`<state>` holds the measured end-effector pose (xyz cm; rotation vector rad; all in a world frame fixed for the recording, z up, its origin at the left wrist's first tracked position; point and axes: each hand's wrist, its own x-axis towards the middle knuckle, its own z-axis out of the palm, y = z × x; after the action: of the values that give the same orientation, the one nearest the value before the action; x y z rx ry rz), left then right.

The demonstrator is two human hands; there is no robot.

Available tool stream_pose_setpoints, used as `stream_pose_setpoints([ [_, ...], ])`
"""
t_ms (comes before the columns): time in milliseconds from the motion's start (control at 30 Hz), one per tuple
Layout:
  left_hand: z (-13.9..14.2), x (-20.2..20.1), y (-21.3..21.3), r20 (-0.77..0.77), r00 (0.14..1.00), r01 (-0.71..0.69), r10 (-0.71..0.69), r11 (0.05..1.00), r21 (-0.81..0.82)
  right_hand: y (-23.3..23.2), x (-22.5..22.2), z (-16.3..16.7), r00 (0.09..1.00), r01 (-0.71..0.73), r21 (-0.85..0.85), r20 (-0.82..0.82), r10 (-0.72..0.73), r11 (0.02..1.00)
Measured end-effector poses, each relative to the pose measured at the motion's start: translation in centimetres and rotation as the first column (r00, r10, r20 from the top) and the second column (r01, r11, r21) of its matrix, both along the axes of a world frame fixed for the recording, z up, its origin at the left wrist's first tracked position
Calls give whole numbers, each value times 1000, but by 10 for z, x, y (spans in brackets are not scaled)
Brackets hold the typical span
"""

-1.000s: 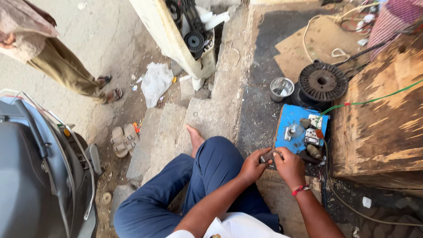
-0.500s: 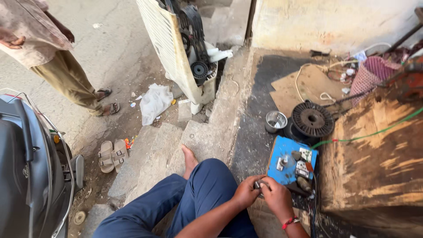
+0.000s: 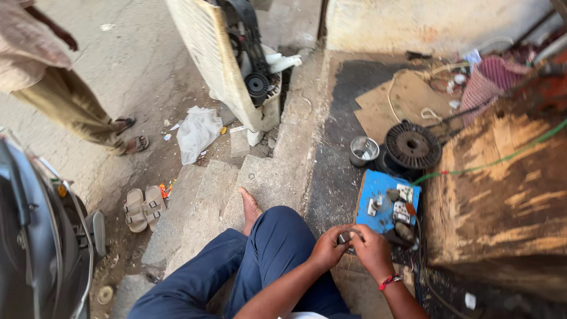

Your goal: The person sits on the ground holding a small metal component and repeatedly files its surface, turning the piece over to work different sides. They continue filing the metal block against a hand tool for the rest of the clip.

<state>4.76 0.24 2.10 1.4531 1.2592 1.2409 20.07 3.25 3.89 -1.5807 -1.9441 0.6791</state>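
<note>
A: Head view. What is held?

B: A small dark part (image 3: pixel 345 237) is clamped between the left hand (image 3: pixel 326 247) and the right hand (image 3: pixel 371 250). Both hands are closed on it, fingertips together, above the right knee of the blue trousers (image 3: pixel 271 254).

A: Where is the part located?

B: It is held just beside the near edge of a blue board (image 3: pixel 384 201), on which switches and sockets are mounted. A red thread band (image 3: pixel 390 282) is worn on the right wrist.

A: What is placed around it?

B: A black wire spool (image 3: pixel 412 146) and a steel cup (image 3: pixel 364 149) are set beyond the board. A worn wooden box (image 3: pixel 502 195) stands to the right. A pair of sandals (image 3: pixel 143 207) lies at the foot of the stone steps (image 3: pixel 201 207).
</note>
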Motion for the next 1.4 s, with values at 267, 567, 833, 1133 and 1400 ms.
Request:
stream_pose_setpoints([
  [267,-20,-2,-9,-55,998,-6,2,998,-59,-12,4,8,999,-15,110,-29,19,994],
  [567,-17,-11,-17,-46,997,56,-54,998,35,-9,-1,33,997,37,-16,72,-36,999],
  [833,-9,-7,-19,-37,997,59,-63,994,-95,-19,3,45,994,-57,51,-94,62,997],
  [1133,15,-8,-17,-45,998,32,-34,998,-63,-16,48,1,809,68,-69,-580,-96,995],
  [1400,130,-8,-28,-97,995,29,-16,990,139,-20,57,-24,484,214,-294,-797,-362,932],
])
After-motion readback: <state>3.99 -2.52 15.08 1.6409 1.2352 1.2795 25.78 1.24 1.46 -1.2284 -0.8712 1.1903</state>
